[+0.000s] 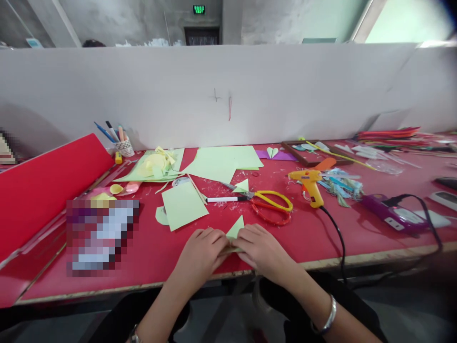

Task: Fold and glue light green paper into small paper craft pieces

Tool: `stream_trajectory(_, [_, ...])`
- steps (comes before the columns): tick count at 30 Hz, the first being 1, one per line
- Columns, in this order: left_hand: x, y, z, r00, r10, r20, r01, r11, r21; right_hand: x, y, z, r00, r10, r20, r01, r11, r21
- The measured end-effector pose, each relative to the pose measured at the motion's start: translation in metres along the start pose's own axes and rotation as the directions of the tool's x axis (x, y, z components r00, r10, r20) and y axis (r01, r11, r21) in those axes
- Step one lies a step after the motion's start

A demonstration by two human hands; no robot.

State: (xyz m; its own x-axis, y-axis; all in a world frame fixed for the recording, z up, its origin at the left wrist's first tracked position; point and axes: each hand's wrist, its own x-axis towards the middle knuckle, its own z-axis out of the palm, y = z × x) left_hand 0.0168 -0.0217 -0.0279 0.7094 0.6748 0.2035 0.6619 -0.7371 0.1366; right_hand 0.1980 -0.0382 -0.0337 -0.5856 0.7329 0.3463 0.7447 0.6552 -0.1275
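Observation:
Close to the table's front edge, my left hand (207, 245) and my right hand (260, 247) meet on a small piece of folded light green paper (236, 226). The fingers of both are closed on its lower part, and a pointed corner sticks up between them. My fingers hide the fold itself. Just beyond them lie a square sheet of green paper (183, 205), a marker with a white barrel (223, 199) and scissors (273, 205) with one yellow and one red handle. A small green paper triangle (242, 186) rests by the scissor blades.
To the right lie a yellow hot glue gun (309, 183), its black cord running over the table edge, and a purple power strip (396, 214). Larger green sheets (221, 159) and a pen cup (124, 146) are at the back. A red board (50, 186) stands on the left.

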Motion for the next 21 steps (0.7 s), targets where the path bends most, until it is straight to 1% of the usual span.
stream_trajectory(2, [0.000, -0.003, 0.002, 0.999, 0.039, 0.000, -0.039, 0.999, 0.011, -0.001, 0.002, -0.001, 0.999, 0.035, 0.022, -0.037, 0.994, 0.105])
stream_trajectory(4, [-0.001, -0.004, 0.003, 0.998, 0.062, -0.003, -0.062, 0.998, 0.015, -0.002, 0.007, -0.003, 0.998, 0.037, 0.050, -0.046, 0.980, 0.196])
stream_trajectory(8, [-0.001, 0.001, 0.007, 0.998, 0.052, -0.035, -0.051, 0.999, 0.015, -0.005, 0.017, -0.008, 0.998, -0.008, 0.069, -0.010, 0.963, 0.270])
stream_trajectory(10, [-0.001, 0.005, 0.008, 0.998, 0.013, -0.057, -0.013, 1.000, 0.009, -0.006, 0.019, -0.009, 0.998, -0.008, 0.064, -0.012, 0.949, 0.315])
stream_trajectory(13, [0.001, 0.010, 0.007, 0.993, -0.091, -0.069, 0.090, 0.996, -0.025, -0.005, 0.020, -0.006, 0.998, 0.058, 0.039, -0.068, 0.924, 0.376])
stream_trajectory(17, [0.006, 0.014, 0.005, 0.974, -0.219, -0.049, 0.215, 0.973, -0.081, -0.004, 0.018, 0.002, 0.984, 0.180, -0.004, -0.167, 0.917, 0.362])
stream_trajectory(21, [0.008, 0.015, 0.006, 0.953, -0.300, -0.043, 0.296, 0.951, -0.089, -0.002, 0.016, 0.005, 0.972, 0.235, -0.007, -0.218, 0.910, 0.353])
